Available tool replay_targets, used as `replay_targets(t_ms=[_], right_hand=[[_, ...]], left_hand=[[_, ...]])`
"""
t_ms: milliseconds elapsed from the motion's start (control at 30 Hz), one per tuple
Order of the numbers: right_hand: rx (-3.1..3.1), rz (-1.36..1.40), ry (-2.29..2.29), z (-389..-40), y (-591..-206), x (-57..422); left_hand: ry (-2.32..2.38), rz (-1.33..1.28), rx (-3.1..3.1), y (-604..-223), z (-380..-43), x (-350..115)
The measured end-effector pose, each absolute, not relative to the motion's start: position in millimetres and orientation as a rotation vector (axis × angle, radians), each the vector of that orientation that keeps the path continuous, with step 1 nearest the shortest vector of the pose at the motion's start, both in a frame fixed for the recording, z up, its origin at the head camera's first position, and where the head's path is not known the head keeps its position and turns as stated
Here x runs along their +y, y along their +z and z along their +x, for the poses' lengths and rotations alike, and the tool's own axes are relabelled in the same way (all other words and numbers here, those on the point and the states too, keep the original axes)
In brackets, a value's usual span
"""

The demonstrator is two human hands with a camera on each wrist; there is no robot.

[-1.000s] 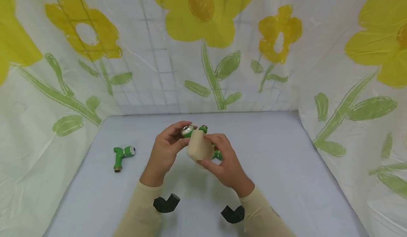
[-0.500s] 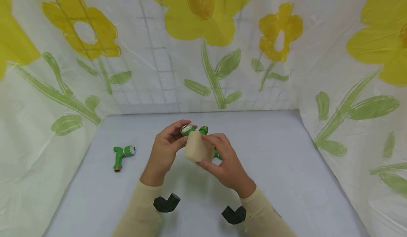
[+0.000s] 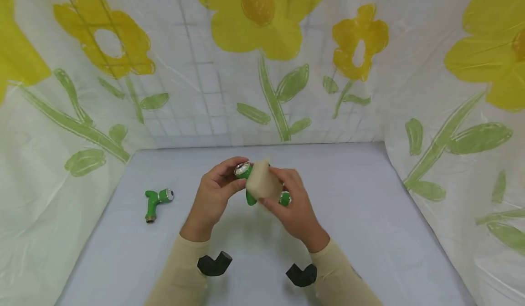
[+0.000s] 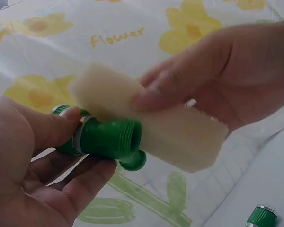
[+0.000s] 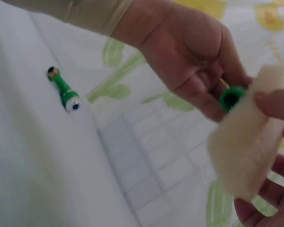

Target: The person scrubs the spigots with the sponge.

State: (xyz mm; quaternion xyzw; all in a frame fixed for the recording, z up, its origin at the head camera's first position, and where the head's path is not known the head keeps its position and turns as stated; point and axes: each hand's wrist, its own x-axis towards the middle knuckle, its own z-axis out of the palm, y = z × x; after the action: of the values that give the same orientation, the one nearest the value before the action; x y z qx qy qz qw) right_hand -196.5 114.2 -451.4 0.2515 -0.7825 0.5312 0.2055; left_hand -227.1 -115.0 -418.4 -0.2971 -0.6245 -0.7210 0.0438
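Observation:
In the head view my left hand (image 3: 211, 194) grips a green tap (image 3: 243, 170) by its silver-ringed knob, thumb on one side and fingers on the other. My right hand (image 3: 293, 205) pinches a cream sponge (image 3: 264, 181), which lies against the tap and covers much of it. The left wrist view shows the tap's ribbed open end (image 4: 128, 137) pointing toward the sponge (image 4: 180, 137). Seen from the right wrist, the sponge (image 5: 248, 137) is slightly bent, and a green opening of the tap (image 5: 232, 98) shows beside it.
A second green tap (image 3: 157, 201) lies on the white table (image 3: 369, 233) at the left. Behind my right hand, part of another green piece (image 3: 285, 199) shows. Flower-painted sheeting (image 3: 172, 69) stands at the back and both sides.
The sponge has shifted up and slightly right along the tap. It now covers the tap's upper end, and a green lower part shows beneath it. My left hand stays nearly still.

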Motion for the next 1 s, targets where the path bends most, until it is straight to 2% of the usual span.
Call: replay_targets(t_ms=[133,333,400,567,633,833,900,1000], right_hand=[[-2.155,0.825,1.451,-195.3,-448.5,115.2],[-2.154,0.507,1.456,-202.4,-450.9,120.8],[-2.173,0.542,1.468,-200.8,-449.8,120.3],[-2.174,0.849,1.485,-192.5,-442.4,116.5],[-2.167,0.842,1.473,-192.1,-440.5,117.1],[-2.176,0.559,1.453,-199.3,-446.1,122.2],[-2.179,0.567,1.457,-199.1,-447.0,120.6],[-2.168,0.733,1.448,-195.0,-445.0,115.1]], left_hand=[[-2.24,-0.914,-1.876,-418.1,-227.3,-114.6],[-2.288,-0.925,-1.917,-417.6,-224.4,-112.9],[-2.285,-0.906,-1.915,-418.2,-224.8,-113.1],[-2.273,-0.898,-1.853,-419.3,-228.5,-115.3],[-2.291,-0.914,-1.83,-419.0,-230.0,-114.9],[-2.365,-0.916,-1.826,-418.0,-230.1,-112.6],[-2.385,-0.889,-1.807,-418.9,-229.6,-113.5],[-2.399,-0.876,-1.768,-420.4,-229.6,-115.7]])
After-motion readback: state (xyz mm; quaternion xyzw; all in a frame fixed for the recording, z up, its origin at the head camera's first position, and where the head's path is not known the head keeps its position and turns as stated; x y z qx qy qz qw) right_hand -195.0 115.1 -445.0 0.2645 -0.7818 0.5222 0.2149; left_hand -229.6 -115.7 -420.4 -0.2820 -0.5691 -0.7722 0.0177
